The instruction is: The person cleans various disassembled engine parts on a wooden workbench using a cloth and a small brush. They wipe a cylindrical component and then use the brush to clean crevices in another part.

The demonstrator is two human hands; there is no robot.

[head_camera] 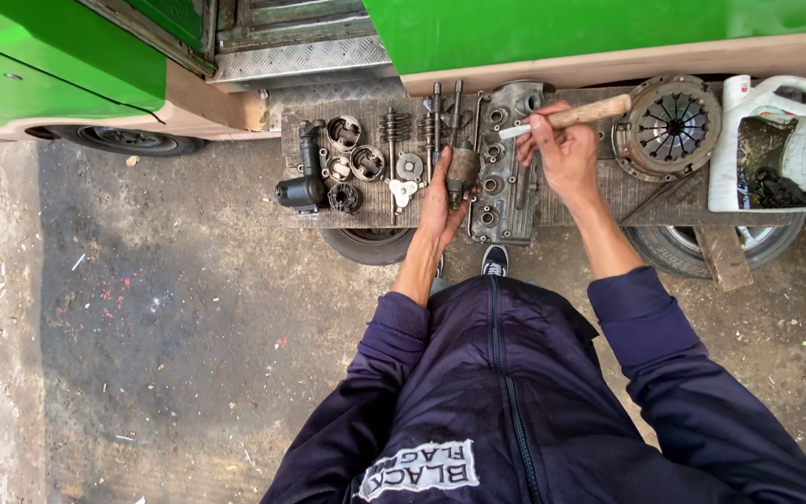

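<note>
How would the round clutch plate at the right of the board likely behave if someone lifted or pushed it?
The clutch plate looks like thick metal, so it is probably heavy for its size and stiff. It lies flat on the board, so a push would likely slide it rather than roll it. Its grimy surface may make it slippery to grip.

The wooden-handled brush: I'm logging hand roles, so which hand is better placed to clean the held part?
Right. The right hand already grips the wooden-handled brush, while the left hand is occupied holding the shaft part.

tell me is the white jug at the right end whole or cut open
Cut open: the white jug has its side missing, and dark parts show inside.
</note>
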